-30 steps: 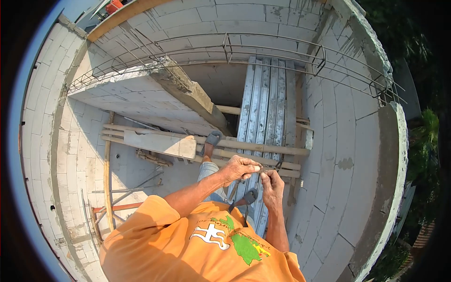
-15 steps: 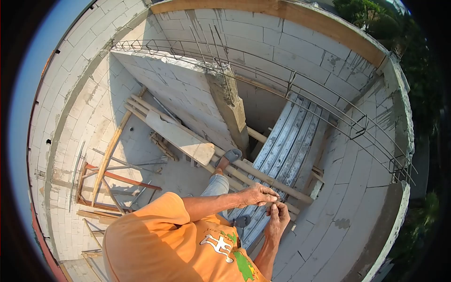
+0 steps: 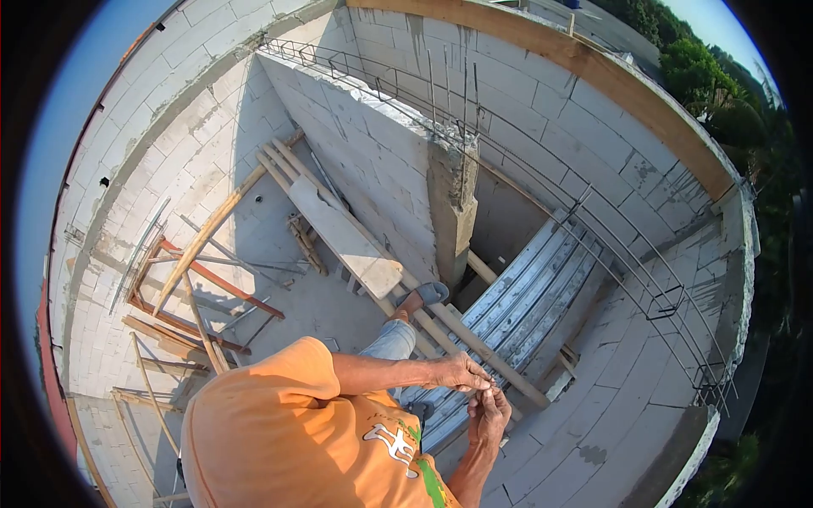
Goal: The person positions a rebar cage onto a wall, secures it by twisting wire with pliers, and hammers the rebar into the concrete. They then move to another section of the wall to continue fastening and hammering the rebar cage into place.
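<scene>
I see both hands meeting low in the middle of the view, in front of the orange shirt [image 3: 271, 423]; the left hand [image 3: 457, 372] reaches across from the left, the right hand [image 3: 489, 416] comes up from the near edge. Their fingertips are pinched together on a small piece [image 3: 489, 389], too fine for me to tell what it is; it sits between the two hands, above the ribbed metal sheets [image 3: 533, 292].

Room is tight here; a foot in a grey sandal [image 3: 428, 293] rests on round wooden poles [image 3: 474, 347] with a flat plank [image 3: 347, 241] alongside them, all slanting from far left to near right. Left of those the edge drops to a pale, dusty floor [image 3: 313, 309] well below, where rough timber trestles [image 3: 190, 296] lean against the curved wall. Straight ahead a wall of smooth pale blocks [image 3: 364, 152] ends in a rough grey concrete column [image 3: 453, 212] with bare steel bars standing out of its top. On the right a thin rebar cage [image 3: 669, 309] runs along the wall top; a long wooden board [image 3: 593, 72] caps the far wall.
</scene>
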The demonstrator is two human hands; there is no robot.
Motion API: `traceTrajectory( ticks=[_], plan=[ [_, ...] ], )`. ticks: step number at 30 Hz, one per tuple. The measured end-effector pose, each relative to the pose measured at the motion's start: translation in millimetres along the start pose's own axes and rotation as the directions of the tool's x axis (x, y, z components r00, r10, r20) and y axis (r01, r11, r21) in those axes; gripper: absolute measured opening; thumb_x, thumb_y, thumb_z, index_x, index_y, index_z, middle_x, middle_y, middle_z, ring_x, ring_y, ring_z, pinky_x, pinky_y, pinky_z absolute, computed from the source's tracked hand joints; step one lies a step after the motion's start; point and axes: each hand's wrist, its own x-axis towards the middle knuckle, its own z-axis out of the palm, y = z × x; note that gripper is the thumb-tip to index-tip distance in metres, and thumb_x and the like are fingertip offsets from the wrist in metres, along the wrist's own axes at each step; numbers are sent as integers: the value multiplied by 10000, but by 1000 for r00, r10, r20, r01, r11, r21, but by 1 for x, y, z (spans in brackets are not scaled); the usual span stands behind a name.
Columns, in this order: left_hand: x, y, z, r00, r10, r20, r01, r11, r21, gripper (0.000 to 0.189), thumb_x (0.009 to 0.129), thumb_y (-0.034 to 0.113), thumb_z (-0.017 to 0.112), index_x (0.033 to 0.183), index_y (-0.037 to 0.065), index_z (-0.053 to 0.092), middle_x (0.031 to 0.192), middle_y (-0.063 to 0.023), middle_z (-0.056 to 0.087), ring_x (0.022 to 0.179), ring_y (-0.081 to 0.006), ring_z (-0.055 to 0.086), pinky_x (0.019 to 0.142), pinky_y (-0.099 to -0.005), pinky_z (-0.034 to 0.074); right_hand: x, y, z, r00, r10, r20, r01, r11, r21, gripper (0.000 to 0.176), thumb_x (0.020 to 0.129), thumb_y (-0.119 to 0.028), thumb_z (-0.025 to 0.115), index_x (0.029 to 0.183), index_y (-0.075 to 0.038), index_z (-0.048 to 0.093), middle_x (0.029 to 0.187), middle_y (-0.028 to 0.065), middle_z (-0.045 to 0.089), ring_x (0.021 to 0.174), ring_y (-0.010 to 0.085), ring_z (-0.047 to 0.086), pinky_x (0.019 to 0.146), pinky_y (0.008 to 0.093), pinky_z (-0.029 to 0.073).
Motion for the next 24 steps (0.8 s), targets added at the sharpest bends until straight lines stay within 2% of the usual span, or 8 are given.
traceTrajectory(
  ticks=[6, 7, 9, 10, 12, 17, 21, 24],
  plan=[
    [-4, 12, -9, 980, 121, -157, -123, 992, -1, 345, 857, 204, 713, 1094, -41, 665, 789, -18, 653, 575, -54, 434, 505, -197, 358, -4, 11, 6, 994, -33, -107, 24, 996, -85, 215, 909, -190, 647, 968, 7, 585, 737, 62, 595, 605, 122, 574, 475, 225, 431],
    [-8, 18, -8, 979, 122, -161, -110, 991, 81, 336, 855, 209, 712, 1086, -33, 673, 784, -17, 653, 588, -54, 440, 509, -198, 363, -6, 9, 11, 962, -203, -181, 142, 943, -302, 193, 918, -166, 628, 981, 9, 578, 776, 64, 590, 642, 129, 579, 500, 230, 433],
    [-10, 21, -10, 966, 182, -181, -128, 954, 272, 315, 846, 220, 696, 1058, -12, 695, 807, -56, 694, 628, -94, 534, 534, -260, 423, 0, 12, 6, 816, -573, -74, 388, 639, -664, 176, 919, -82, 583, 1054, 29, 565, 867, 82, 578, 735, 158, 575, 586, 256, 441],
    [-4, 9, -11, 961, 193, -198, -135, 952, 274, 315, 846, 220, 696, 1058, -12, 695, 807, -56, 694, 628, -94, 534, 534, -260, 423, 2, 3, 18, 821, -568, -55, 397, 638, -660, 176, 919, -82, 583, 1054, 29, 565, 867, 82, 578, 735, 158, 575, 586, 256, 441],
    [3, -4, -20, 882, 456, -122, -325, 774, 544, 352, 790, 212, 706, 1093, 34, 693, 822, -88, 713, 643, -144, 595, 613, -312, 475, 2, -17, 43, 665, -693, 278, 515, 155, -843, 237, 900, -59, 588, 1116, 31, 554, 930, 120, 580, 792, 214, 582, 557, 323, 450],
    [-11, 6, -18, 905, 402, -139, -101, 520, 848, 272, 808, 315, 670, 786, 46, 637, 679, -129, 626, 654, -347, 607, 583, -436, 456, 15, -20, 55, 791, -470, 393, 501, 127, -856, 112, 877, -17, 572, 970, 22, 622, 900, 156, 582, 762, 317, 615, 624, 399, 499],
    [-11, -3, -23, 869, 475, -142, -129, 493, 860, 249, 814, 304, 659, 800, 55, 650, 688, -129, 635, 659, -340, 620, 580, -440, 455, 21, -13, 52, 824, -394, 407, 466, 64, -883, 97, 879, -45, 577, 952, 10, 611, 875, 153, 586, 772, 330, 595, 644, 411, 487],
    [-12, -1, -25, 894, 425, -145, -87, 481, 873, 219, 818, 297, 649, 841, 81, 681, 705, -130, 650, 676, -336, 635, 593, -444, 467, 21, -12, 54, 729, -399, 556, 529, -187, -828, 88, 882, -76, 579, 930, -7, 604, 827, 142, 575, 785, 335, 571, 650, 431, 464]
  ],
)
